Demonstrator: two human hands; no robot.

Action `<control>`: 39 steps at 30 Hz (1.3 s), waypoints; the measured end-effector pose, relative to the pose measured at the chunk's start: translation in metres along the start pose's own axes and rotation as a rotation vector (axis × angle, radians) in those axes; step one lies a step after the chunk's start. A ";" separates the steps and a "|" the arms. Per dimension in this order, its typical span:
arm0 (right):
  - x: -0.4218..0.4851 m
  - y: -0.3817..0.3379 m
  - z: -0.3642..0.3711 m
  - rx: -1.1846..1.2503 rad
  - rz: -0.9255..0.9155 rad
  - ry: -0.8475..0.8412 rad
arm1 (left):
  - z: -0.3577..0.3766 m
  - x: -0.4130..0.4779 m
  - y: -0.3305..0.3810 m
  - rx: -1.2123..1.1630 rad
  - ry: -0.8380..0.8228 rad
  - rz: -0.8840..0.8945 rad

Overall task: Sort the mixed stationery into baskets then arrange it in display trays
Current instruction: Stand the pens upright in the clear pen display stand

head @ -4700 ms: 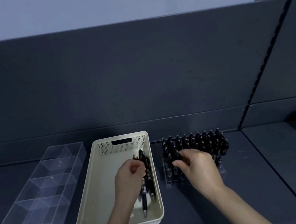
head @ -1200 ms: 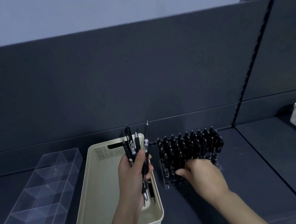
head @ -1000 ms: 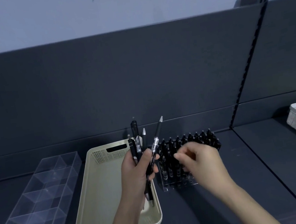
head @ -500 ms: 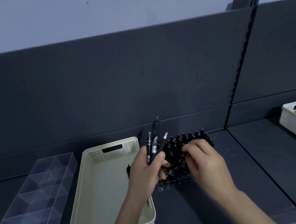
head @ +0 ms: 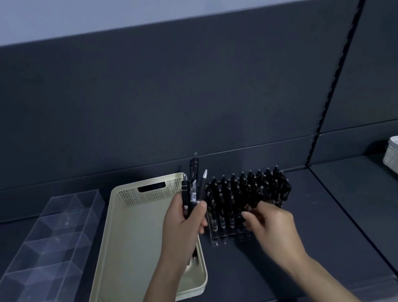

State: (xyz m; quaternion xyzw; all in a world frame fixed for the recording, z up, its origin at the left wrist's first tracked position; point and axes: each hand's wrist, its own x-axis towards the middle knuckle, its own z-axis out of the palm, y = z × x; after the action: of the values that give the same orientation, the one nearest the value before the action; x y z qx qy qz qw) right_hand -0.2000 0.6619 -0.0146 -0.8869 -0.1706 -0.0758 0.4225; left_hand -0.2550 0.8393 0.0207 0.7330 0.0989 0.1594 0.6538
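Slotting in, one at a time

The left fingers [head: 200, 208] grip a spare bundle of black pens [head: 193, 190] upright over the cream basket [head: 118, 240], ready to hand. The right fingers [head: 251, 216] curl at the front row of the clear display tray [head: 221, 240] on the shelf [head: 334, 234]; I cannot tell whether they grip a pen.

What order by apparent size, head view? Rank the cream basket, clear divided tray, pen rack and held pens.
1. Cream basket and clear divided tray: too close to rank; the tray runs off frame.
2. Pen rack.
3. Held pens in the left hand.

Dark shelf [head: 332, 221] with dark back panel [head: 133, 96] under pale wall [head: 119, 2].
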 end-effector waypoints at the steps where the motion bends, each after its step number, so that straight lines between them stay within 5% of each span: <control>1: 0.000 0.002 0.002 -0.012 0.003 -0.013 | -0.001 0.000 0.000 -0.008 0.007 -0.002; 17: 0.008 -0.007 0.001 -0.438 0.063 -0.242 | 0.000 0.004 0.003 -0.079 0.013 -0.069; 25: 0.020 -0.053 -0.051 0.637 0.251 -0.136 | 0.024 0.006 0.018 -0.027 -0.140 -0.018; 33: 0.020 -0.046 -0.067 0.955 0.383 -0.078 | 0.037 0.007 0.021 0.085 -0.346 0.012; 39: 0.026 -0.022 -0.075 1.096 0.502 0.112 | 0.035 0.010 0.016 0.153 -0.285 0.020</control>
State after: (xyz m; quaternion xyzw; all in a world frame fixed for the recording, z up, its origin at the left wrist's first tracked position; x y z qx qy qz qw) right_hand -0.1833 0.6227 0.0558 -0.5478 0.0524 0.0784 0.8313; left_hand -0.2342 0.8086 0.0343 0.7967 0.0098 0.0524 0.6020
